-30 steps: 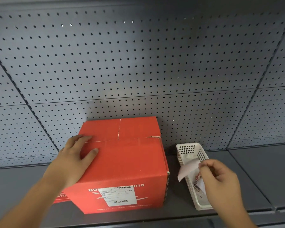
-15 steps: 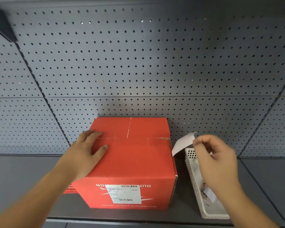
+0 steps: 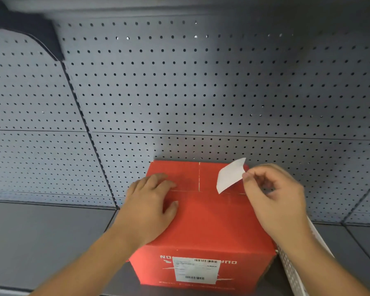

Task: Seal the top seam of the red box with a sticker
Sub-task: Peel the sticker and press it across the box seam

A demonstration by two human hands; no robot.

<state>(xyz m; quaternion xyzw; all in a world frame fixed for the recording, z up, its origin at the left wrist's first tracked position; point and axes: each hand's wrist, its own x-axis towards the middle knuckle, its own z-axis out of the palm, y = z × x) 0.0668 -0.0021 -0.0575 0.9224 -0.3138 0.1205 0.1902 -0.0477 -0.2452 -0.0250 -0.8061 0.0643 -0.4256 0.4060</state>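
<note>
1. Red box (image 3: 212, 223) upright on grey shelf (image 3: 41, 238), back edge close to the perforated back panel (image 3: 201, 92); flaps closed.
2. Top seams visible as thin pale lines — 1 short, running front to back in the far half of the top, 1 crossing it left to right. Both bare.
3. White shipping label (image 3: 195, 271) with barcodes on the near face, over white lettering printed upside down.
4. Left hand (image 3: 150, 208) flat on the left part of the box top, palm down, fingers spread and lying across the left-to-right seam, thumb toward the middle. Gripping nothing — only pressing.
5. Right hand (image 3: 273, 199) raised over the right edge of the box, thumb and forefinger pinched shut on 1 corner of the sticker (image 3: 230, 176).
6. Sticker white, roughly rectangular, slightly curled, held tilted above the right far part of the top; free end toward the seams. Cannot tell whether any edge touches the cardboard.
7. White perforated basket (image 3: 295, 268) just beside the box on the right, mostly hidden by the right forearm; contents not visible.
8. Dark object (image 3: 26, 28) at upper left corner, blurred, not identifiable.
</note>
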